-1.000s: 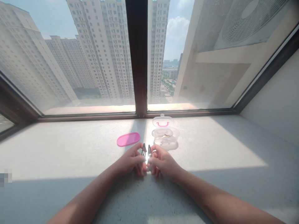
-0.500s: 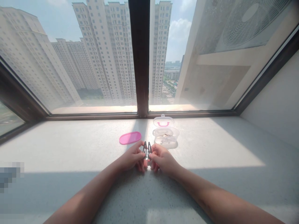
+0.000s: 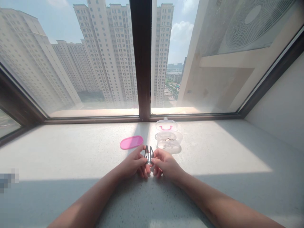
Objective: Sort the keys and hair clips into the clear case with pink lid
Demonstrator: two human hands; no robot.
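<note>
My left hand (image 3: pixel 136 163) pinches a dark snap hair clip (image 3: pixel 146 153) between thumb and forefinger. Facing it, my right hand (image 3: pixel 165 163) grips a second dark hair clip (image 3: pixel 151 154) the same way. Both clips stand nearly upright, side by side, with a narrow gap at their tips; whether they touch lower down I cannot tell. Beyond my left fingers lies a pink oval tray or lid (image 3: pixel 131 142). Past my right hand stands a clear plastic box (image 3: pixel 169 146), its lid (image 3: pixel 166 124) raised, with a pink handle on it. Small items inside the box are hard to make out.
The pale stone sill (image 3: pixel 78 152) spreads beneath my arms, partly sunlit. A dark window frame (image 3: pixel 144 63) with glass panes rises behind the box. To the right is a white wall (image 3: pixel 280 95). A blurred bluish patch (image 3: pixel 6 180) shows at the left edge.
The view has shifted slightly. My hands stay together in the same pose, each holding its hair clip; the clips' tips look marginally closer. The box and pink piece stay put.
</note>
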